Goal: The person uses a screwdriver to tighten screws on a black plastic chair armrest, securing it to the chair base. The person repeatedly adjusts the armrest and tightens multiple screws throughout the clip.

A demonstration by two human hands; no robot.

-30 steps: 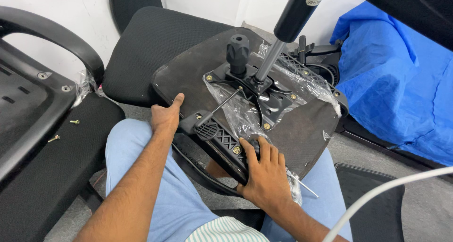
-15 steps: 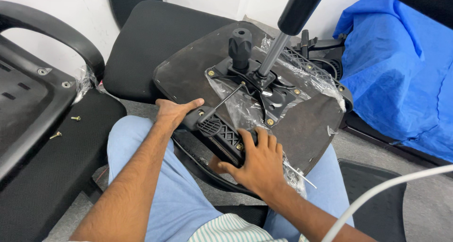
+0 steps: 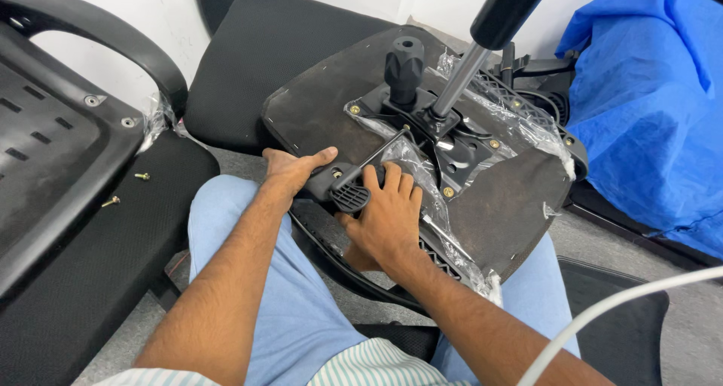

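An upturned office chair seat (image 3: 520, 198) rests on my lap, its dark underside facing up. A black metal mechanism plate (image 3: 444, 141) with a knob (image 3: 404, 66) and a gas cylinder (image 3: 482, 47) is bolted to it, under loose clear plastic wrap (image 3: 422, 183). A black plastic armrest bracket (image 3: 343, 186) lies against the seat's near edge. My left hand (image 3: 294, 171) grips the seat edge beside the bracket, thumb on top. My right hand (image 3: 384, 216) presses flat on the bracket, fingers spread over it.
A black chair backrest with an armrest loop (image 3: 98, 47) lies at the left on a black cushion (image 3: 83, 265) with two loose screws (image 3: 126, 189). Another black seat cushion (image 3: 256, 62) sits behind. Blue plastic sheeting (image 3: 648, 107) covers something at right. A white cable (image 3: 625, 303) crosses the lower right.
My right hand has slid up from the seat's lower edge onto the bracket. My left hand shifted along the edge to lie beside the bracket. The view has moved closer.
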